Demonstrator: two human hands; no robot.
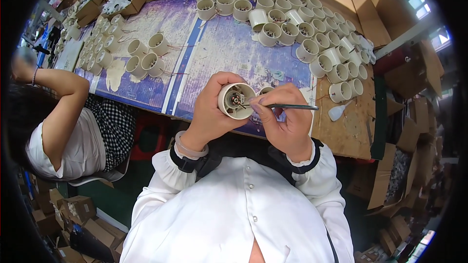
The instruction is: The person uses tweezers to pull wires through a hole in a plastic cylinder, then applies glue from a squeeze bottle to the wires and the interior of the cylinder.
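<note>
My left hand (210, 109) is wrapped round a cream-white plastic cup-shaped housing (225, 109), tilted so its open mouth faces me. Inside it sits a round motor-like part (236, 99) with dark and reddish bits. My right hand (288, 119) pinches a slim dark tool that looks like tweezers (301, 106). Its tip reaches over the rim into the housing, beside the motor part; the fingers partly hide the exact contact. Just behind my right fingers stands another cream housing (265, 90), mostly covered by the hand.
Many similar housings (308, 48) crowd the table's far right. A smaller group with thin wires (154, 64) stands on the left. A white squeeze bottle (337, 111) lies near the right edge. A co-worker (73, 126) sits at my left. Cardboard boxes (382, 175) flank the table.
</note>
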